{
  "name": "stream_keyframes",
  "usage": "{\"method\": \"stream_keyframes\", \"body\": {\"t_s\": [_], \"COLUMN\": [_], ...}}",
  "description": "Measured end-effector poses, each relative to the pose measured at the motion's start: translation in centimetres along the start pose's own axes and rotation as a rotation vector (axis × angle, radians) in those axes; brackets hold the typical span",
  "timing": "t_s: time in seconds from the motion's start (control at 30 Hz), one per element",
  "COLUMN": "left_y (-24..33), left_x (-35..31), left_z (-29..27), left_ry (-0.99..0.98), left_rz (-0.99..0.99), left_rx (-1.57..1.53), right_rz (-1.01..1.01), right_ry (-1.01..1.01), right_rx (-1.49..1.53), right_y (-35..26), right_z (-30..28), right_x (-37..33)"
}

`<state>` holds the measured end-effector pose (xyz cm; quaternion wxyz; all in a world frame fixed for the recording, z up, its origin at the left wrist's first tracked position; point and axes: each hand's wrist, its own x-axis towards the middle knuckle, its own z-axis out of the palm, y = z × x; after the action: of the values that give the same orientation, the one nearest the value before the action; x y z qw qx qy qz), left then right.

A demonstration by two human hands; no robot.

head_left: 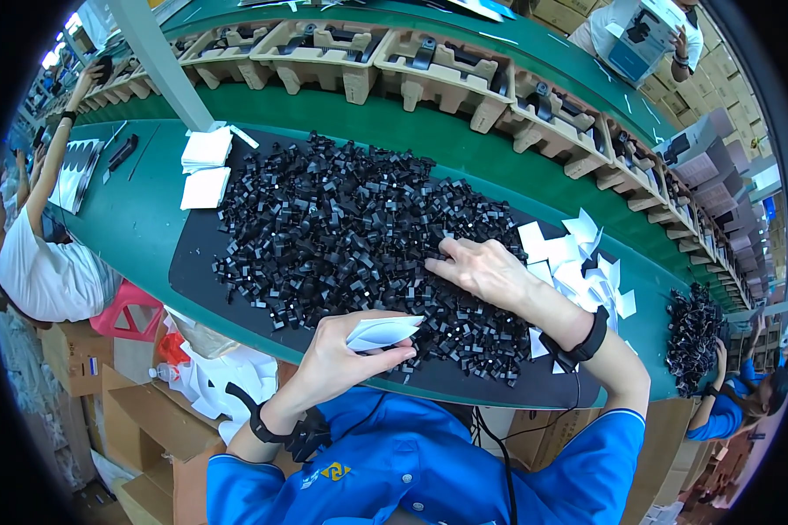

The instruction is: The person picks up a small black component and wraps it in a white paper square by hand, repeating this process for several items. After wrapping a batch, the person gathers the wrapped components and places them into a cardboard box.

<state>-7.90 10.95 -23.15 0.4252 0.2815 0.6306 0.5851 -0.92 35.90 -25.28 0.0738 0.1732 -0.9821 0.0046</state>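
Observation:
My left hand [340,352] is closed around a small white paper pouch [382,332], held near the front edge of the pile. Its mouth bulges slightly apart, and what lies inside is hidden. Spread across a dark mat is a wide heap of small black plastic parts [341,210]. Over the right side of this heap, my right hand [481,269] reaches down with bent fingers drawn together. Their tips touch the black parts, and whatever they pinch is too small to make out. Both wrists wear black bands.
Loose white pouches [578,262] lie right of the heap; a white stack [206,171] stands at its left. Moulded trays [442,74] with black devices line the far side. A metal post [162,61] rises at back left. Other people work on both sides and across.

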Motion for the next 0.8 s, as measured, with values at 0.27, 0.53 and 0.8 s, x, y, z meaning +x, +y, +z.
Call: {"method": "stream_keyframes", "body": {"t_s": [0.27,0.53,0.8], "left_y": [-0.3,0.4,0.3], "left_x": [0.7,2.1,1.6], "left_z": [-0.6,-0.6,0.0], "left_ry": [0.025,-0.009,-0.014], "left_rz": [0.006,0.3,0.521], "left_rx": [-0.015,0.236,0.345], "right_rz": [0.221,0.167,0.113], "right_ry": [0.22,0.307,-0.159], "right_rx": [0.43,0.677,0.304], "right_y": [-1.2,-7.3,-9.8], "right_z": [-2.4,-9.2,-11.8], "right_x": [-0.6,0.1,0.4]}}
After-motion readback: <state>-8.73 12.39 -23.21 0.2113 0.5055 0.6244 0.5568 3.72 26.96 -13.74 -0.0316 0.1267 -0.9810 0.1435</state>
